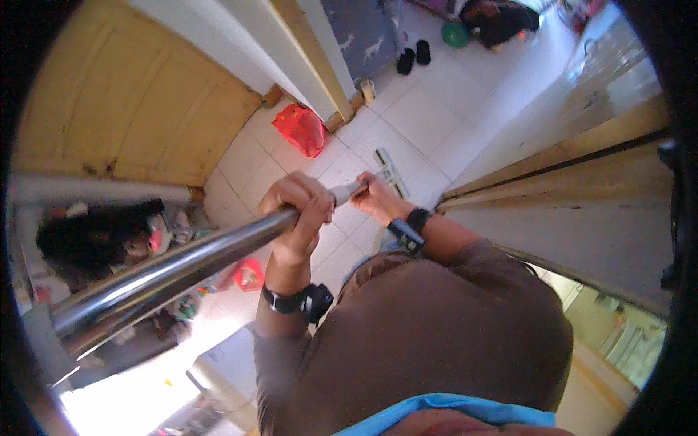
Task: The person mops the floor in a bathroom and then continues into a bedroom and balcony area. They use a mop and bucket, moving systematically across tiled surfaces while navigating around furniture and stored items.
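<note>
A long shiny metal pole (180, 272) crosses the view from the lower left, its near end large and close to the camera. My left hand (297, 210) wraps around it, with a black band and a watch-like device on that wrist. Farther down, my right hand (376, 197) closes on the pole's grey lower part (346, 193); dark bands circle its wrist. Past my right hand, a flat squeegee- or mop-like head (391, 173) lies on the pale tiled floor (420, 117). Its joint with the pole is hidden behind my hand.
A red plastic bag (301, 131) lies by the door frame (327, 103). A wooden door (136, 92) stands at left, near cluttered shelves (109, 234). Dark slippers (413, 57) and a green round object (455, 34) are farther ahead. A wooden-edged panel (567, 229) is at right.
</note>
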The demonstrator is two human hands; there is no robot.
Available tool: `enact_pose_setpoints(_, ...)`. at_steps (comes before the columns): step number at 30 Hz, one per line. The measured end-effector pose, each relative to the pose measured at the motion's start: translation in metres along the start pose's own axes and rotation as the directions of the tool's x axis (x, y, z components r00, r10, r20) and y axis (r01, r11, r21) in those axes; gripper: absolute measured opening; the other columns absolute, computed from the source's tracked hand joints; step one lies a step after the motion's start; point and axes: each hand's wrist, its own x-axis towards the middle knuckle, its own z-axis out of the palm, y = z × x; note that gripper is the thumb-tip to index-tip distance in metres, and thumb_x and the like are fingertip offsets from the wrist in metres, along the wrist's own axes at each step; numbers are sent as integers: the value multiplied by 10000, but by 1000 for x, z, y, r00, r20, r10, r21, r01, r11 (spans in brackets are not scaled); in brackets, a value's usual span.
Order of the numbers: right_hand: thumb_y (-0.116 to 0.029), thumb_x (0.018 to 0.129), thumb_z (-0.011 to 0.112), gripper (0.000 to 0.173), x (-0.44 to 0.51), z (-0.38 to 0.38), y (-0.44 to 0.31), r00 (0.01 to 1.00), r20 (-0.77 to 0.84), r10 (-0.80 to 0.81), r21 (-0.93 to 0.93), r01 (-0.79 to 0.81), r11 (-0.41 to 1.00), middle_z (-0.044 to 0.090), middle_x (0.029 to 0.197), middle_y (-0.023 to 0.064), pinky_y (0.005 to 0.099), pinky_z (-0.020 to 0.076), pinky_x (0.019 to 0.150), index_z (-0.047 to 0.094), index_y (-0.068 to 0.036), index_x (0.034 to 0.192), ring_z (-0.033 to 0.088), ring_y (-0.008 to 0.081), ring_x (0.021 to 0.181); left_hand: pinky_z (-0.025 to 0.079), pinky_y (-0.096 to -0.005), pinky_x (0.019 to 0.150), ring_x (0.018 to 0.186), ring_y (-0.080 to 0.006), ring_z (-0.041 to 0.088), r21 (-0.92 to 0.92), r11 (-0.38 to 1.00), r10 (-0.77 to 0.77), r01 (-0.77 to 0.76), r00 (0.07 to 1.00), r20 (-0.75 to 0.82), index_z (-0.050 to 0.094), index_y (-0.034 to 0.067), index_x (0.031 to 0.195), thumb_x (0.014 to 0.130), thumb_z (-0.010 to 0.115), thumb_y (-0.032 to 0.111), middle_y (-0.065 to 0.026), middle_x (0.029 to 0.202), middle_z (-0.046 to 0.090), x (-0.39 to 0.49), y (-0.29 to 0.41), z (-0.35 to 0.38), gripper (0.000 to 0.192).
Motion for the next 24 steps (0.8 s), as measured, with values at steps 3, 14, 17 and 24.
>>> enact_pose_setpoints(3, -60, 773, 498, 215, 48, 58, -66, 990, 0, -143, -57, 142, 988, 330, 545, 18, 292, 381, 439, 347, -97, 625, 351, 139, 457, 439, -256, 497, 543, -137, 510, 31, 997, -73, 71, 996, 49, 432, 64, 729, 770, 589, -47, -74, 689, 481, 99, -48, -18, 197)
enact_pose_setpoints(14, -72, 786, 496, 165, 154, 245, -361, 920, -89, -381, 134, 390, 911, 350, 646, 44, 318, 380, 502, 356, -67, 699, 371, 156, 544, 463, -265, 590, 632, -147, 533, -60, 970, -194, 234, 901, 387, 419, 78, 775, 764, 648, -23, -77, 711, 517, 443, -259, -32, 250)
enact_pose_setpoints(17, -89, 776, 517, 163, 147, 291, -393, 899, -64, -433, 246, 435, 866, 365, 649, 38, 318, 393, 471, 367, -75, 714, 396, 170, 538, 450, -255, 597, 652, -140, 535, -88, 957, -206, 277, 859, 469, 421, 83, 772, 762, 656, -11, -83, 719, 539, 509, -261, -13, 253)
enact_pose_setpoints(24, -126, 756, 561, 131, 102, 270, -549, 798, -80, -597, 332, 586, 739, 454, 695, 60, 387, 496, 565, 438, -88, 730, 488, 216, 603, 412, -255, 568, 628, -143, 521, -140, 901, -165, 412, 620, 767, 438, 82, 719, 738, 663, -17, -77, 690, 535, 593, -344, 123, 247)
